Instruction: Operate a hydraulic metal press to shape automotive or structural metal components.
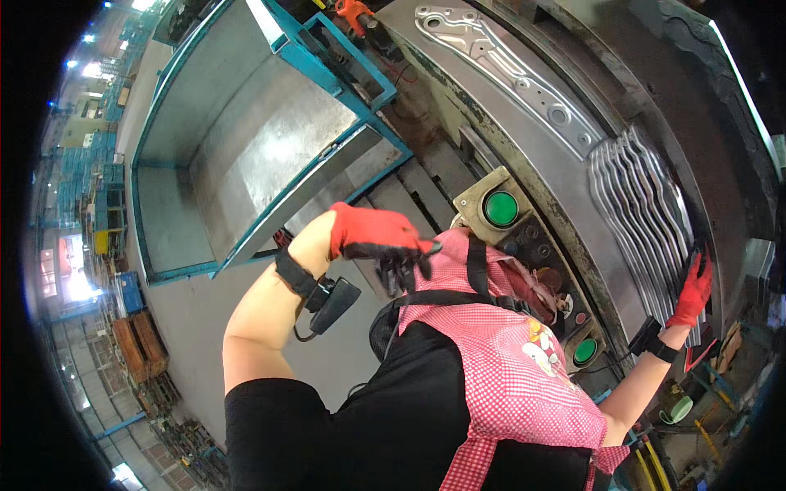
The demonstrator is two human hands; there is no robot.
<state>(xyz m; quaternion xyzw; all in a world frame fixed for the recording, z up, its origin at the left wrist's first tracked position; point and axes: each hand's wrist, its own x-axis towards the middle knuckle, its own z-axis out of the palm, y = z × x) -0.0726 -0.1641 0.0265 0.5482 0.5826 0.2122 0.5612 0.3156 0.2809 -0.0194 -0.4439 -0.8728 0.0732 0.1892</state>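
Observation:
My right hand (694, 290), in a red glove, lies at the near right end of a stack of formed sheet-metal parts (634, 209). Its fingers are stretched out along the stack's edge and not wrapped round it. In front of my body hangs my left hand (378, 235), in a red glove with black palm side. Its fingers point down, loosely apart and a little blurred, with no held thing visible. A single long pressed metal part (512, 74) with holes lies beyond the stack on the same steel surface (491, 106).
A large blue-framed metal bin (246, 147) stands at the far left. Along the machine's near side are a control panel with a green push button (500, 209) and another green button (584, 352). An orange device (354, 12) sits at the far edge.

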